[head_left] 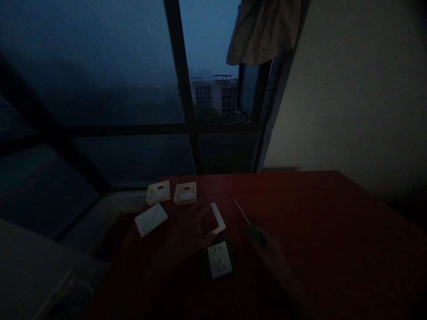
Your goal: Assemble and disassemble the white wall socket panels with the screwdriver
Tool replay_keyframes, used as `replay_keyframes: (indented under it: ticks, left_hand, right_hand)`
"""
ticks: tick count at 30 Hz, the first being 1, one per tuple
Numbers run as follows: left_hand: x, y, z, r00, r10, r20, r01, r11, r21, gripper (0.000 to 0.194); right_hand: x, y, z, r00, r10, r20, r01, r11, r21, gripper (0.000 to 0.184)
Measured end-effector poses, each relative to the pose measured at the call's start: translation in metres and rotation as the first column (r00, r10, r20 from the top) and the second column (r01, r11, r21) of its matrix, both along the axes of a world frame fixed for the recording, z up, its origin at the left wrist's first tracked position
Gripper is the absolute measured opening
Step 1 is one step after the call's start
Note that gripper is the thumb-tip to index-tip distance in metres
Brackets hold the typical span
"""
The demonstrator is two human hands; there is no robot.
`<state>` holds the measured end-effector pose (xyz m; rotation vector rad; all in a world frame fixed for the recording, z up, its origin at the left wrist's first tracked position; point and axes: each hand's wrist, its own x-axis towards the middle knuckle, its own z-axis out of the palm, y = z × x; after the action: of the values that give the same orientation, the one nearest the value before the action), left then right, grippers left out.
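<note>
Right of the socket (216, 263), the right hand (267, 246) wraps round a green-handled screwdriver (256, 234), its shaft slanting away and leftward; just beyond the socket, and nearer it, the left hand (187, 230), thumb and fingers parted, holds the white frame (219, 218) by its edges.

Left hand (188, 233), at seven o'clock: thumb and fingers parted, pointing toward two. Right hand (268, 249), at five: fingers curled closed.
</note>
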<state>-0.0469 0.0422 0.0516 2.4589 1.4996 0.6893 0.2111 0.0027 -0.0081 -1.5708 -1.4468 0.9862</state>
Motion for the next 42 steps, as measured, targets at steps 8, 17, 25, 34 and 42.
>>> replay_keyframes:
  ticks: [8, 17, 25, 34, 42]
  left_hand:
    - [0.014, -0.063, -0.024, 0.998, -0.044, -0.038, 0.046, 0.997, 0.063, 0.079]
    - [0.015, -0.068, -0.040, 0.994, -0.079, -0.082, 0.077, 0.997, -0.027, 0.080]
    - [0.014, -0.065, -0.047, 0.975, -0.189, -0.116, 0.187, 0.982, -0.024, 0.078]
    - [0.016, -0.066, -0.046, 0.977, -0.205, -0.060, 0.201, 0.977, -0.065, 0.074]
    - [0.019, -0.069, -0.042, 0.987, -0.160, -0.025, 0.157, 0.982, -0.106, 0.078]
  right_hand:
    - [-0.015, -0.013, 0.001, 0.999, -0.038, -0.027, 0.037, 0.998, -0.053, 0.042]
    - [-0.042, -0.021, 0.013, 0.997, 0.068, 0.041, -0.067, 0.998, -0.022, 0.027]
    - [-0.049, -0.023, 0.016, 0.994, 0.103, 0.036, -0.101, 0.994, -0.051, 0.024]
    - [-0.048, -0.023, 0.013, 0.989, 0.145, 0.007, -0.145, 0.988, -0.057, 0.022]
    - [-0.048, -0.020, 0.011, 0.992, 0.123, 0.010, -0.122, 0.989, -0.088, 0.023]
